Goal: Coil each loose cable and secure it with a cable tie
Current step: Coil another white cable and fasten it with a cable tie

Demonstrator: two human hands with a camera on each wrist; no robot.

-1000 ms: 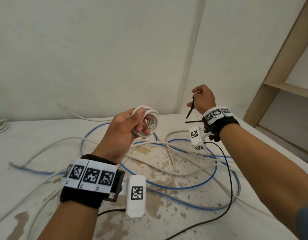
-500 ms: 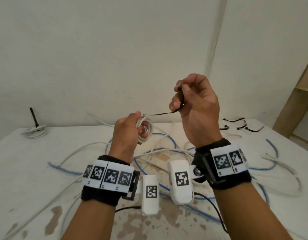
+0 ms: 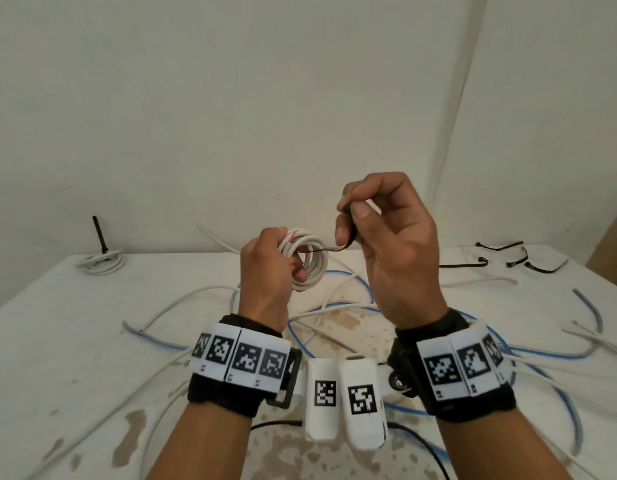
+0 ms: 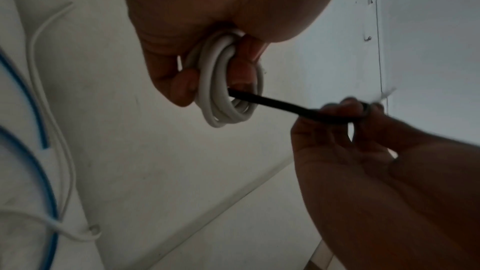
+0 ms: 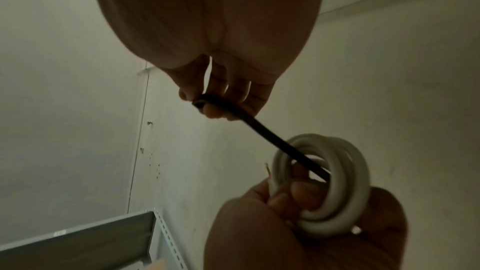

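The left hand (image 3: 265, 271) grips a small white coil (image 3: 305, 259) of cable, fingers curled through its middle, held above the table (image 3: 57, 323) near the centre of the scene. The right hand (image 3: 390, 244), just to the right of the coil, pinches the head end of a black cable tie (image 3: 329, 249) between thumb and fingertips.

Half a second ago the tie's tip hung short of the coil; now it reaches into the ring of the coil. A second ago the right hand was far off to the right, well apart from the left.

The left wrist view shows what the head view leaves unclear: the tie (image 4: 272, 103) passes through the coil's (image 4: 221, 93) opening, beside the fingertip holding the loops. The right wrist view shows the tie's head (image 5: 200, 103) pressed against the fingertips. Only the head view shows the loose white and blue cables (image 3: 335, 303) sprawled on the table, a finished coil (image 3: 101, 263) at far left, and spare black ties (image 3: 501, 258) at far right.

Both forearms rise from the near edge, wrists level, backs of the hands toward the camera.
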